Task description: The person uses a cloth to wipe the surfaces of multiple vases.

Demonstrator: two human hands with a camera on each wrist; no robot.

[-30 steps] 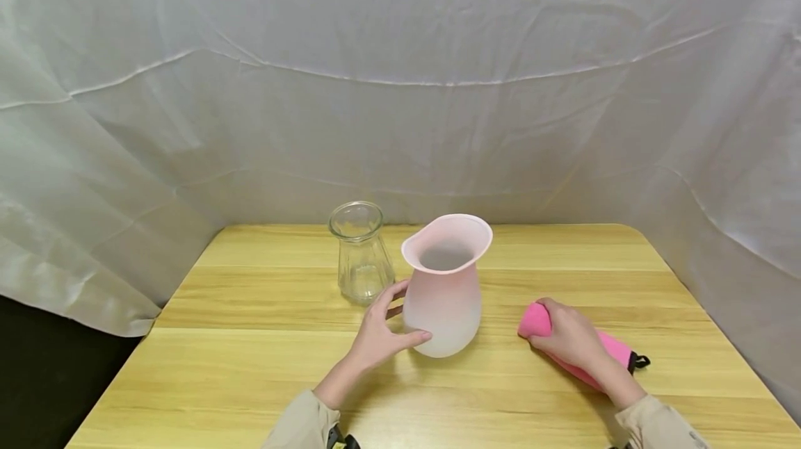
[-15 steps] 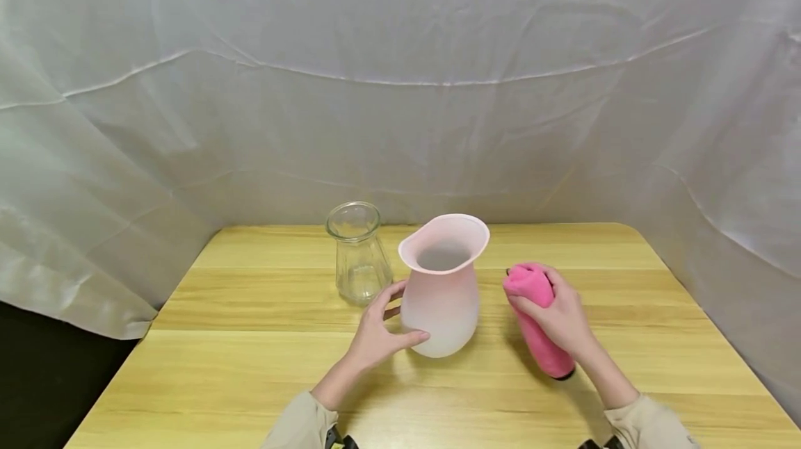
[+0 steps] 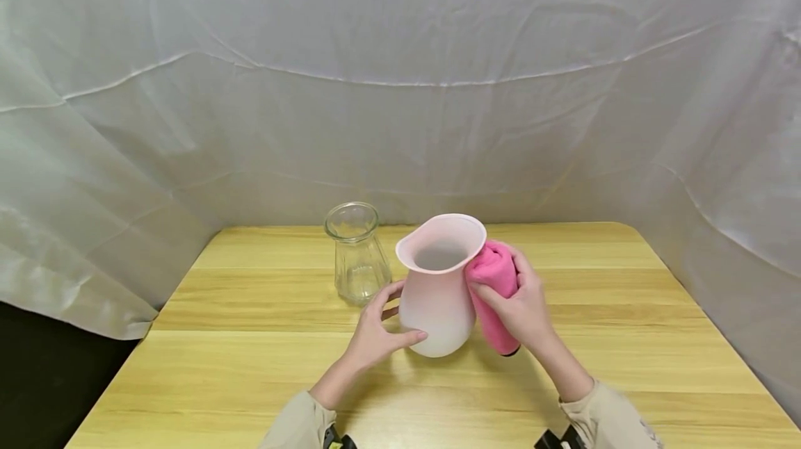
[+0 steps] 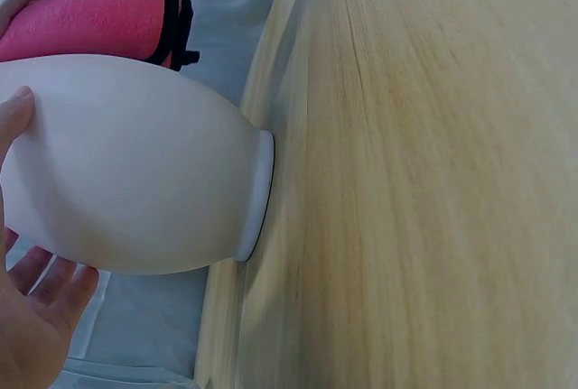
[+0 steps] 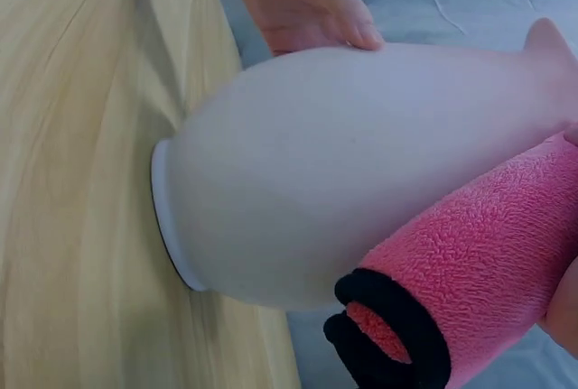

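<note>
A pink vase (image 3: 438, 289) stands upright on the wooden table (image 3: 250, 365), near the middle. Its body goes from pink at the wide mouth to almost white at the bottom.

The left hand (image 3: 375, 331) holds the vase on its left side, low on the round body. The thumb lies on the front and the fingers curve round behind it. In the left wrist view the thumb tip and the fingers (image 4: 45, 290) touch the white surface.

The right hand (image 3: 522, 306) grips a rolled pink cloth (image 3: 491, 289) and presses it against the right side of the vase, from just under the rim down along the body. The roll stands steeply, with its lower end near the table. In the right wrist view this end has a black edge (image 5: 388, 330), and the fleece touches the wall of the vase.

A clear glass vase (image 3: 358, 253) stands upright behind and to the left of the pink one, apart from it. A white sheet (image 3: 400, 87) hangs behind the table.
</note>
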